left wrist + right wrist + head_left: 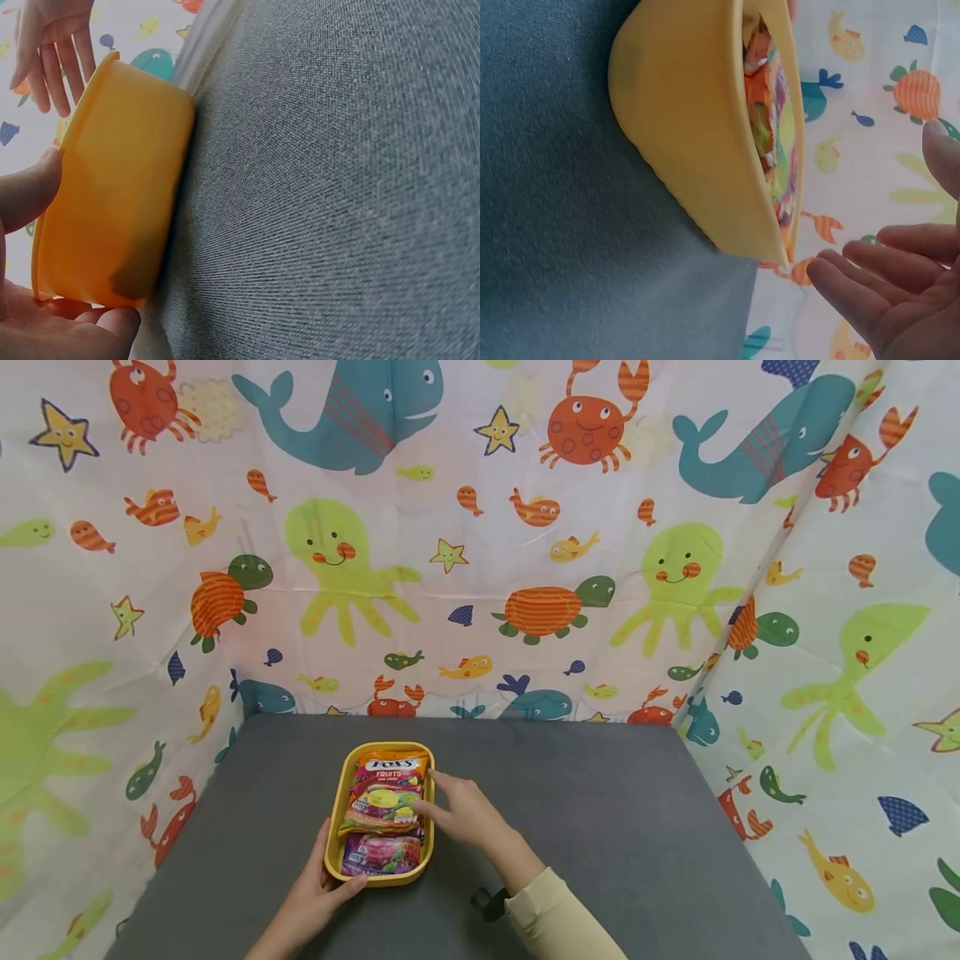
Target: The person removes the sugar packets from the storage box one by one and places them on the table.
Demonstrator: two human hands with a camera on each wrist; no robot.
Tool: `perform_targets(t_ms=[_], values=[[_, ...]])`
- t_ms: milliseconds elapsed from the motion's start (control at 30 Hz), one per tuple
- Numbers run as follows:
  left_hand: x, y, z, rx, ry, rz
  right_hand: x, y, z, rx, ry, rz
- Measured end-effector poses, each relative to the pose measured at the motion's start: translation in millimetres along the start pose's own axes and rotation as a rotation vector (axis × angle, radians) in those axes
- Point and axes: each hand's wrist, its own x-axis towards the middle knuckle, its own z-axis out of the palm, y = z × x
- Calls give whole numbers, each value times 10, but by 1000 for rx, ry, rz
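Note:
A yellow plastic tub (397,881) stands on the grey table, left of the middle in the head view. Inside lie an orange-and-red Fox's Fruits candy bag (390,770) and a purple candy bag (381,853) nearer to me. My left hand (315,887) grips the tub's near left corner; in the left wrist view its thumb is at the rim and its fingers curl against the lower side of the tub (120,187). Beside the right rim hovers my right hand (468,817), fingers extended. The right wrist view shows that hand (907,300) apart from the tub (682,105), holding nothing.
The grey tabletop (600,827) extends to the right of the tub. A white curtain (450,602) printed with sea animals borders the table at the back and both sides. A dark strap (489,906) hangs by the right sleeve (562,914).

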Motion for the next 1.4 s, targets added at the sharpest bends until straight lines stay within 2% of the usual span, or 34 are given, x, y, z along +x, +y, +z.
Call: perform_targets(t_ms=[167,333,600,1033,1167,1400], values=[[-12,2,-7,-11,8,0,41,-12,84,39,9,6],[-6,-5,-4,-16,6,1,94,-23,139,32,24,40],[-7,-39,-6,-25,0,-1,142,-25,217,85,5,62],[-2,-28,-9,-29,4,4,219,-102,284,88,15,87],[6,-36,-6,-27,4,6,253,-134,319,109,9,118],[1,-42,1,-35,1,7,304,-184,382,71,-2,174]])
